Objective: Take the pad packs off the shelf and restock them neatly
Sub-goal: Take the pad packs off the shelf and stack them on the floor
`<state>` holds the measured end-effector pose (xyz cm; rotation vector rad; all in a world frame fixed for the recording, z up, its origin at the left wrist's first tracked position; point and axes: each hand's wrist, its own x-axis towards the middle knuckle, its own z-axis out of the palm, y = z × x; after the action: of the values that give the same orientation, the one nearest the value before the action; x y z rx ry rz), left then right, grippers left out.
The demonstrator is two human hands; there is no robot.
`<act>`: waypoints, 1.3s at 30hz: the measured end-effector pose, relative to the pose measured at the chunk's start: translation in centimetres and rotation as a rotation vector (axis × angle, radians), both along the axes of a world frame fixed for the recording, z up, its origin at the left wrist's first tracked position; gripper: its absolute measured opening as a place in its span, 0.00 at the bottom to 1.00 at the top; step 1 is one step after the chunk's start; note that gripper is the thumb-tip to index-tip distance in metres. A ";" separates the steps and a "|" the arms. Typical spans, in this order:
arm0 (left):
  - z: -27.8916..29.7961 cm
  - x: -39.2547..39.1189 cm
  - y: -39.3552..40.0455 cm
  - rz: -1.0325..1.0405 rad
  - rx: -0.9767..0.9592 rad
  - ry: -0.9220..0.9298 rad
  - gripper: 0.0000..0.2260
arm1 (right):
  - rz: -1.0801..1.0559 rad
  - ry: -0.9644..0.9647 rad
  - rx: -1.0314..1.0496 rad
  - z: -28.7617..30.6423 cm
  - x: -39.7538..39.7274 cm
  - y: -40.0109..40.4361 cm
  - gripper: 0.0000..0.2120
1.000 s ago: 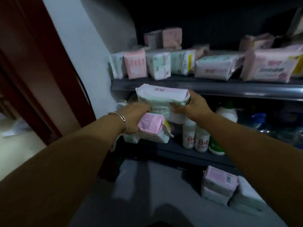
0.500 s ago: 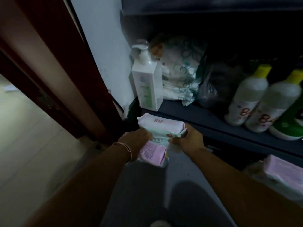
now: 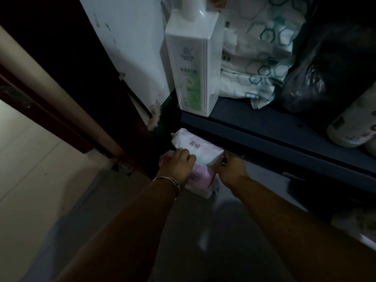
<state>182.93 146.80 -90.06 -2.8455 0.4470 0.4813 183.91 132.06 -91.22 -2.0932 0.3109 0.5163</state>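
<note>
Fingers of our left hand and right hand curl around two stacked pad packs. We hold the top pack with its long axis pointing up-left toward the shelf; the pink pack lies beneath.

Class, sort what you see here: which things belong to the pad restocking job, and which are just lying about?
Job in hand:
white pad pack, on top
pink pad pack, underneath
left hand and right hand, holding the packs

Lying about:
white pump bottle
hexagon-patterned packs
black plastic bag
white bottle
</note>
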 end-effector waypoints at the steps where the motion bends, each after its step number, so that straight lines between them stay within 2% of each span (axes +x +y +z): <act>1: -0.1 0.1 -0.2 0.025 -0.004 0.000 0.24 | -0.002 0.003 -0.006 -0.2 0.1 -0.1 0.14; 4: 0.6 0.5 -0.3 0.053 -0.012 0.020 0.20 | 0.020 0.016 -0.053 0.2 0.4 -0.5 0.14; 10: 5.5 0.8 -0.7 0.062 -0.112 0.035 0.24 | 0.141 -0.083 -0.208 5.1 0.1 -2.2 0.14; 13: 10.3 1.0 -1.8 0.039 -0.191 -0.009 0.21 | 0.242 -0.233 -0.284 10.4 -0.2 -3.6 0.15; 16: 16.5 0.9 -3.4 -0.022 -0.233 -0.128 0.16 | 0.317 -0.362 -0.370 16.7 -0.6 -5.2 0.12; 22: 30.5 -0.4 -6.6 -0.118 -0.312 -0.377 0.13 | 0.237 -0.637 -0.426 30.8 -2.3 -9.1 0.15; 28: 39.5 0.9 -8.2 -0.145 -0.385 -0.571 0.12 | 0.129 -0.876 -0.479 42.3 -1.1 -11.0 0.11; 31: 42.4 2.9 -7.9 -0.156 -0.380 -0.624 0.13 | -0.019 -0.936 -0.508 44.8 0.9 -11.3 0.16; 34: 44.4 5.5 -7.3 -0.120 -0.398 -0.691 0.16 | -0.093 -0.969 -0.661 46.0 2.8 -11.6 0.23; 37: 45.8 7.9 -7.0 -0.088 -0.412 -0.778 0.16 | -0.096 -0.893 -0.780 47.2 4.8 -11.5 0.31; 39: 46.4 9.3 -6.9 -0.056 -0.389 -0.817 0.18 | -0.093 -0.786 -0.786 47.8 6.2 -11.1 0.35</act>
<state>192.20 139.94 -43.64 -3.0257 0.4778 -0.8469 190.08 120.96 -43.42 -2.8102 0.1472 -0.6004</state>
